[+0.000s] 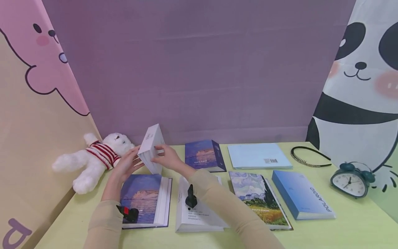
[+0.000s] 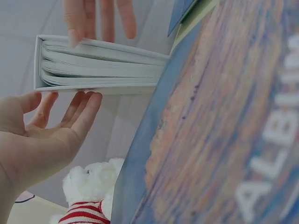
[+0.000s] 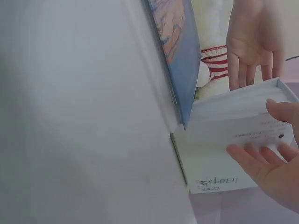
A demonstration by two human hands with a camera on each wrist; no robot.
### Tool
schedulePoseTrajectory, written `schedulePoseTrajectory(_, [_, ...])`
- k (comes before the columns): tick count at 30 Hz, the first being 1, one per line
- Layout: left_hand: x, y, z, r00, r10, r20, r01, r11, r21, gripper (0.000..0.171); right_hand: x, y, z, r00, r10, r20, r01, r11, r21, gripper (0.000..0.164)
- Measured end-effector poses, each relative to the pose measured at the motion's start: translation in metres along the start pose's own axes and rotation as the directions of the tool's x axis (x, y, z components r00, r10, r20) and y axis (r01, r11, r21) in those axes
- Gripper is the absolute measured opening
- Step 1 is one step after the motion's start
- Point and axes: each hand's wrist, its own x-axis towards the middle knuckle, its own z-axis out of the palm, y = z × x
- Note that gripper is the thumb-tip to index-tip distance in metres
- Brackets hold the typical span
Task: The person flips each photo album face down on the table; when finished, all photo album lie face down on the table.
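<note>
In the head view, a toy bear [image 1: 102, 154] lies at the left of the counter [image 1: 348, 221], its head beside the left hand [image 1: 125, 164]. The right sleeve [image 1: 224, 197] crosses above a lettered white book [image 1: 194, 219] and covers a corner of a landscape book [image 1: 248, 186]; the left sleeve [image 1: 105, 221] overlaps the near sea-painting book [image 1: 140, 197]. Behind lie the far sea-painting book [image 1: 200, 154] and a pale blue book [image 1: 258, 155]; to the right are a deep blue book [image 1: 301, 195], a headband [image 1: 300, 160] and an alarm clock [image 1: 349, 183]. That makes seven books, counting the held white book [image 1: 150, 141], with one bear, one headband and one clock. The held book stands upright at the back left, between the left hand and the right hand [image 1: 169, 159]; whether its foot touches the counter cannot be told. The left wrist view alone shows its inner leaves bulging in several bundles, with the left fingers fairly straight against one cover; a painted cover blocks its far end. The right wrist view shows small print and a dark dot on the held book, the right fingers on that side and the thumb by the edge; whether they pinch cannot be told. A blurred pale surface fills its left half.
</note>
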Motion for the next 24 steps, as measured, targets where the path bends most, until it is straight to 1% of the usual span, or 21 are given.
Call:
schedulePoseTrajectory(4, [0.000, -0.001, 0.002, 1.000, 0.002, 0.023, -0.002, 1.000, 0.008, 0.053, 0.000, -0.002, 0.001, 0.996, -0.090, -0.018, 0.088, 0.993, -0.080, 0.072])
schedulePoseTrajectory(6, [0.001, -0.001, 0.003, 1.000, 0.003, 0.028, -0.003, 1.000, 0.012, 0.053, -0.002, -0.004, 0.001, 0.992, -0.122, -0.010, 0.120, 0.985, -0.122, 0.072])
schedulePoseTrajectory(8, [0.002, -0.002, 0.003, 0.999, 0.004, 0.033, -0.005, 1.000, 0.024, 0.053, -0.004, -0.006, 0.000, 0.992, -0.128, 0.001, 0.127, 0.981, -0.145, 0.069])
schedulePoseTrajectory(10, [0.003, -0.004, 0.003, 0.999, 0.003, 0.033, -0.003, 1.000, 0.024, 0.052, -0.006, -0.005, -0.001, 0.992, -0.128, 0.013, 0.128, 0.982, -0.137, 0.065])
schedulePoseTrajectory(12, [0.003, -0.007, 0.002, 0.999, 0.003, 0.044, -0.006, 0.999, 0.054, 0.053, -0.007, -0.004, -0.003, 0.990, -0.139, 0.027, 0.141, 0.984, -0.111, 0.063])
schedulePoseTrajectory(16, [0.005, -0.014, 0.003, 0.995, 0.000, 0.102, -0.012, 0.993, 0.113, 0.054, -0.011, 0.000, -0.010, 0.987, -0.161, 0.024, 0.163, 0.984, -0.072, 0.055])
schedulePoseTrajectory(18, [0.005, -0.017, 0.004, 0.989, -0.004, 0.145, -0.017, 0.989, 0.144, 0.054, -0.012, 0.000, -0.014, 0.988, -0.157, 0.006, 0.157, 0.986, -0.058, 0.050])
schedulePoseTrajectory(20, [0.006, -0.018, 0.006, 0.983, -0.008, 0.184, -0.021, 0.988, 0.154, 0.054, -0.014, 0.000, -0.018, 0.993, -0.121, -0.017, 0.120, 0.992, -0.047, 0.047])
schedulePoseTrajectory(22, [0.007, -0.018, 0.007, 0.973, -0.008, 0.232, -0.031, 0.986, 0.164, 0.055, -0.015, -0.001, -0.022, 0.997, -0.061, -0.037, 0.061, 0.998, -0.024, 0.047])
schedulePoseTrajectory(24, [0.008, -0.018, 0.010, 0.966, -0.009, 0.260, -0.034, 0.986, 0.162, 0.055, -0.017, -0.001, -0.027, 0.999, 0.006, -0.053, -0.006, 1.000, -0.009, 0.049])
